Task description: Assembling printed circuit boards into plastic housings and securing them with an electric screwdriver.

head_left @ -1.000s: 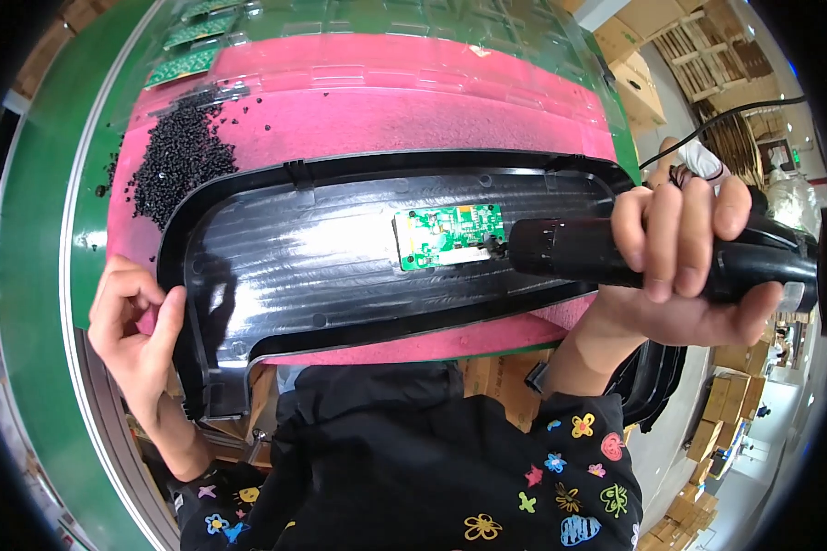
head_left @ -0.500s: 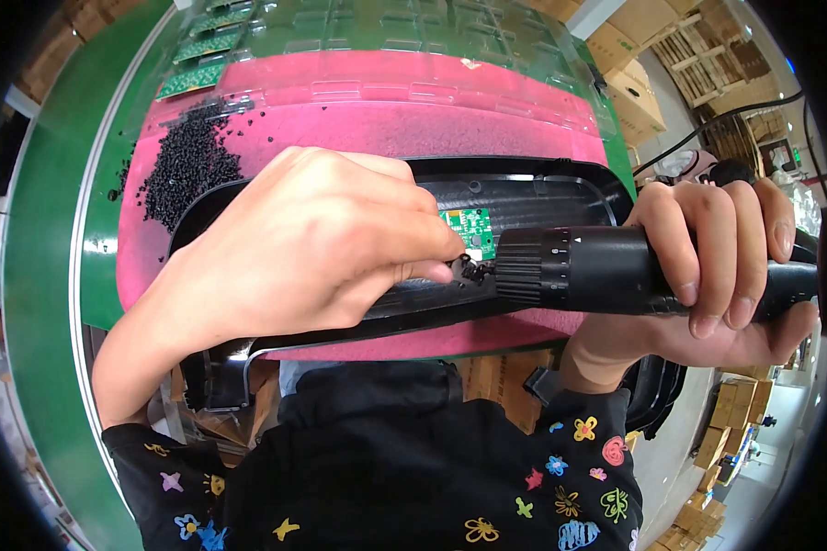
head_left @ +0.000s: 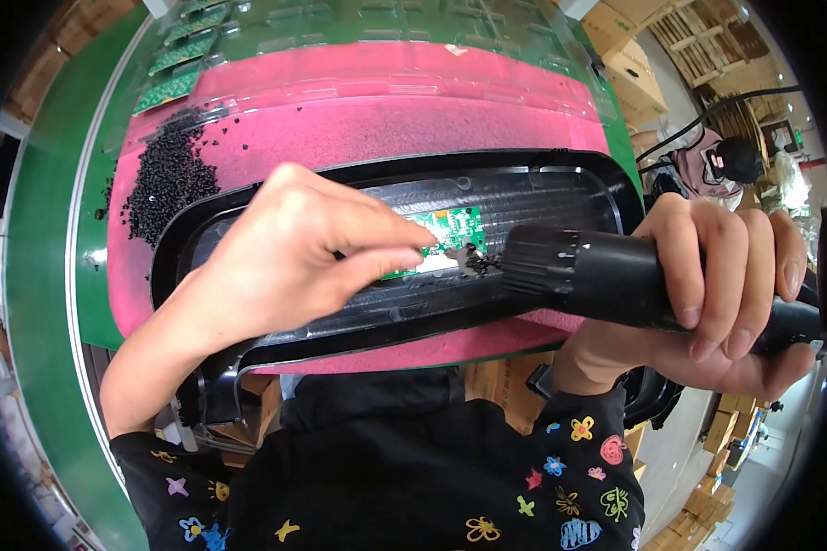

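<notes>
My right hand (head_left: 726, 275) wraps round a black electric screwdriver (head_left: 588, 275), held level above the right part of a long black plastic housing (head_left: 340, 317). At the driver's tip clings a small clump of dark screws (head_left: 471, 261). My left hand (head_left: 294, 248) reaches over the housing from the left with thumb and forefinger nearly together, just left of the clump and apart from it. Whatever those fingertips may hold is too small to make out. Beneath them a green circuit board (head_left: 459, 223) lies inside the housing, partly hidden by the hand.
A pile of small black screws (head_left: 170, 174) is heaped on the pink mat (head_left: 340, 119), left of the housing. Clear plastic trays (head_left: 386, 83) lie at the back, with several green boards (head_left: 167, 92) at their left. A person (head_left: 708, 170) is at the far right.
My left fingertips have drawn back left from the screws at the driver's tip. The housing has shifted slightly left, and the driver has tilted a little with its rear end lower.
</notes>
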Demonstrator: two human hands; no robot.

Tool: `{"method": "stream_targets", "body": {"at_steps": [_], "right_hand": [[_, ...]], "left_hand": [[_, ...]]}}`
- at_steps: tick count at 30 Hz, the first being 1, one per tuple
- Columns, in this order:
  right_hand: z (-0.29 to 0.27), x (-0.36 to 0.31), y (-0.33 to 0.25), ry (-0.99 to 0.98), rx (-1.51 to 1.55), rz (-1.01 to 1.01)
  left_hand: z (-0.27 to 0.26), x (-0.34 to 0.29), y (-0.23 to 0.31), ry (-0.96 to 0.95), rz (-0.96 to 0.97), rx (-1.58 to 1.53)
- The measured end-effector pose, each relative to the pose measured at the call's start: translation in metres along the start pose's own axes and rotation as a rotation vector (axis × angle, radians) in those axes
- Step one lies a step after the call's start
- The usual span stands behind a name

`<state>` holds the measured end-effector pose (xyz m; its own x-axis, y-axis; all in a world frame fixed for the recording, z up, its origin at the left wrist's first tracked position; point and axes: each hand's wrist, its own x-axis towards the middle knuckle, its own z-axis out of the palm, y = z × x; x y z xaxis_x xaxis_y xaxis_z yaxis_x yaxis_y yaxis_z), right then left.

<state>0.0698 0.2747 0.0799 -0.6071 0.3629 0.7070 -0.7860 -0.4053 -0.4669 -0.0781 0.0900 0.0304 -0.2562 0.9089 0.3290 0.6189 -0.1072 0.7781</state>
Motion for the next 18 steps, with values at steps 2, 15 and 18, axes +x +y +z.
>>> {"method": "stream_targets", "body": {"at_steps": [2, 15, 18], "right_hand": [[0.002, -0.002, 0.005, -0.003, 0.02, -0.001], [0.002, -0.006, 0.021, -0.102, -0.028, 0.045], [0.002, -0.002, 0.014, -0.142, -0.104, 0.135]], "left_hand": [[0.001, 0.0, 0.004, -0.05, 0.012, -0.007], [0.008, -0.004, -0.003, -0.037, 0.097, 0.054], [0.008, -0.004, -0.005, -0.056, 0.087, 0.035]]}}
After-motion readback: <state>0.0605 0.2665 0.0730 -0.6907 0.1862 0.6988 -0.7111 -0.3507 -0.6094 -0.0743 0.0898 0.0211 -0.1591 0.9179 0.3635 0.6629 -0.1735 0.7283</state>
